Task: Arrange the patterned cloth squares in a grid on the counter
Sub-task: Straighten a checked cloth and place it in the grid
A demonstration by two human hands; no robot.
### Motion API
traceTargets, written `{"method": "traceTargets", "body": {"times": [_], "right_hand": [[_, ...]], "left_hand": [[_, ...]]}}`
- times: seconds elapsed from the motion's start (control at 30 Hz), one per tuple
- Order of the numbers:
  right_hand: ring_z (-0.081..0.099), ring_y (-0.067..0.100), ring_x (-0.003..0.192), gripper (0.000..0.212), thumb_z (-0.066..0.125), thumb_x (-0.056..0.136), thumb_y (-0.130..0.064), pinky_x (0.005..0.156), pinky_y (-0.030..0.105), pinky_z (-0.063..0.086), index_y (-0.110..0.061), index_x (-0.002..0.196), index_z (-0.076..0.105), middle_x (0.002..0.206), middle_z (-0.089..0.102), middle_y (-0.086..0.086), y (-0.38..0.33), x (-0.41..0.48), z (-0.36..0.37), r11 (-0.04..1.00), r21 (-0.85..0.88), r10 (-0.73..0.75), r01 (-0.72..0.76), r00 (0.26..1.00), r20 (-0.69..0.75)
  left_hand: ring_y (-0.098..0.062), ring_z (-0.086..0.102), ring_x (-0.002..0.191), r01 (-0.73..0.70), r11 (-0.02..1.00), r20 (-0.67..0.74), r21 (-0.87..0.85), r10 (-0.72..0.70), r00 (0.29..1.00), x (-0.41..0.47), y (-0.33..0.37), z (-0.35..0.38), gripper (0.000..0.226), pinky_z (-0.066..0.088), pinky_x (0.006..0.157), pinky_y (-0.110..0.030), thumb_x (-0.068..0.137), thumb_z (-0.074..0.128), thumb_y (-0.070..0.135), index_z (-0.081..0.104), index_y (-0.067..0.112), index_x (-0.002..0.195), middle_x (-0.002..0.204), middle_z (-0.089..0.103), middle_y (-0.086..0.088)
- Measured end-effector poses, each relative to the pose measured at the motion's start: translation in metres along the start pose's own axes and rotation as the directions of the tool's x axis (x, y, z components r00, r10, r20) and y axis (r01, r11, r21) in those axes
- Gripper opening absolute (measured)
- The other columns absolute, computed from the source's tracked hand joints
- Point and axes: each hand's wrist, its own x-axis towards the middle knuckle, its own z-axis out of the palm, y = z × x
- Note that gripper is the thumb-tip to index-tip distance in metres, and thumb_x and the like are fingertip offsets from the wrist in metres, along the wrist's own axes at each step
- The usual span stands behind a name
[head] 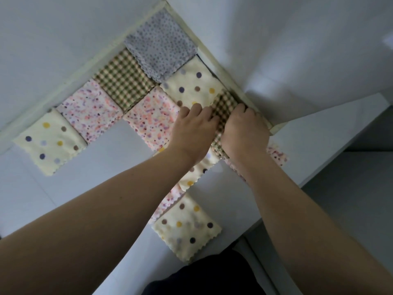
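Several patterned cloth squares lie on the white counter (110,167). Along the back wall sit a grey dotted square (159,45), a green gingham square (125,79), a pink speckled square (89,109) and a cream polka-dot square (50,141). In a second row are a cream polka-dot square (191,81) and a pink speckled square (148,116). My left hand (193,128) and my right hand (244,128) both press on a second green gingham square (223,103) at the right wall, fingers bent on its edges. More squares lie under my arms, and a cream polka-dot one (187,226) lies nearer me.
Walls meet at the back corner, edged by a cream strip (214,60). The counter's right edge (297,188) drops to a grey floor. A pink speckled square (276,154) pokes out by that edge. Dark clothing (202,277) shows at the bottom.
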Motion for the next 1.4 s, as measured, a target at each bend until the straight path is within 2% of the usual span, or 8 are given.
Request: {"method": "traceTargets", "body": {"times": [0.2, 0.33, 0.5, 0.6, 0.7, 0.83, 0.93, 1.4], "right_hand": [[0.062, 0.034, 0.107, 0.029, 0.064, 0.088, -0.029, 0.088, 0.04, 0.047, -0.009, 0.11, 0.064, 0.111, 0.068, 0.012, -0.004, 0.012, -0.001, 0.997, -0.065, 0.035, -0.032, 0.998, 0.044], [0.061, 0.033, 0.108, 0.036, 0.063, 0.088, -0.046, 0.096, 0.044, 0.047, -0.013, 0.102, 0.067, 0.107, 0.068, 0.009, -0.002, 0.011, -0.018, 0.996, 0.061, 0.069, -0.072, 0.996, 0.051], [0.064, 0.028, 0.088, 0.041, 0.055, 0.082, -0.042, 0.068, 0.038, 0.049, -0.011, 0.11, 0.057, 0.091, 0.058, 0.001, -0.008, -0.008, -0.053, 0.887, 0.441, 0.084, -0.138, 0.987, 0.14], [0.061, 0.014, 0.072, 0.029, 0.058, 0.088, -0.037, 0.06, 0.033, 0.05, -0.02, 0.11, 0.051, 0.084, 0.059, -0.006, -0.022, -0.034, -0.082, 0.754, 0.64, 0.095, -0.145, 0.989, 0.112], [0.056, 0.006, 0.053, 0.024, 0.06, 0.089, -0.03, 0.049, 0.024, 0.045, -0.027, 0.11, 0.047, 0.075, 0.062, -0.009, -0.048, -0.068, -0.104, 0.584, 0.806, 0.053, -0.1, 0.995, 0.085], [0.064, 0.01, 0.068, 0.028, 0.067, 0.083, -0.023, 0.058, 0.031, 0.049, -0.032, 0.103, 0.05, 0.082, 0.068, -0.003, -0.09, -0.106, -0.107, 0.313, 0.935, -0.09, -0.167, 0.975, 0.205], [0.072, 0.021, 0.09, 0.025, 0.072, 0.084, -0.02, 0.073, 0.038, 0.057, -0.025, 0.101, 0.056, 0.104, 0.074, 0.003, -0.115, -0.13, -0.098, 0.242, 0.945, -0.218, -0.218, 0.937, 0.272], [0.076, 0.018, 0.094, 0.033, 0.076, 0.09, -0.02, 0.085, 0.036, 0.06, -0.002, 0.116, 0.067, 0.103, 0.078, 0.003, -0.131, -0.2, -0.091, 0.214, 0.923, -0.3, -0.32, 0.877, 0.374]], "left_hand": [[-0.024, 0.039, 0.123, 0.073, 0.992, 0.198, -0.098, -0.053, 0.979, -0.002, -0.001, -0.02, 0.058, 0.028, 0.103, -0.041, 0.081, 0.05, 0.004, 0.059, 0.03, 0.132, 0.123, 0.061, 0.01], [-0.022, 0.031, 0.137, 0.297, 0.849, 0.251, -0.437, -0.202, 0.947, -0.013, -0.009, -0.03, 0.055, 0.021, 0.109, -0.043, 0.091, 0.052, 0.004, 0.058, 0.036, 0.136, 0.133, 0.061, 0.003], [-0.011, 0.054, 0.117, 0.347, 0.388, 0.14, -0.854, -0.471, 0.871, -0.052, -0.017, -0.034, 0.046, 0.048, 0.094, -0.02, 0.087, 0.07, 0.021, 0.056, 0.028, 0.13, 0.129, 0.057, 0.008], [-0.008, 0.055, 0.114, 0.381, 0.009, 0.308, -0.924, -0.572, 0.76, -0.079, -0.023, -0.048, 0.059, 0.056, 0.08, -0.022, 0.082, 0.081, 0.035, 0.05, 0.029, 0.132, 0.129, 0.054, 0.01], [-0.016, 0.057, 0.123, 0.402, -0.403, 0.561, -0.822, -0.458, 0.69, -0.11, -0.036, -0.062, 0.085, 0.051, 0.1, -0.032, 0.074, 0.084, 0.054, 0.047, 0.019, 0.142, 0.138, 0.058, 0.003], [-0.023, 0.066, 0.119, 0.24, -0.718, 0.578, -0.653, -0.267, 0.771, -0.164, -0.053, -0.081, 0.056, 0.046, 0.109, -0.044, 0.092, 0.062, 0.054, 0.061, 0.014, 0.132, 0.127, 0.071, -0.005], [-0.029, 0.069, 0.115, 0.152, -0.796, 0.558, -0.585, -0.26, 0.788, -0.198, -0.066, -0.09, 0.05, 0.05, 0.104, -0.046, 0.098, 0.057, 0.05, 0.061, 0.013, 0.132, 0.124, 0.072, -0.009], [-0.024, 0.073, 0.106, 0.192, -0.685, 0.538, -0.703, -0.335, 0.773, -0.298, -0.078, -0.099, 0.032, 0.053, 0.1, -0.043, 0.088, 0.072, 0.021, 0.069, 0.011, 0.119, 0.114, 0.076, -0.004]]}}
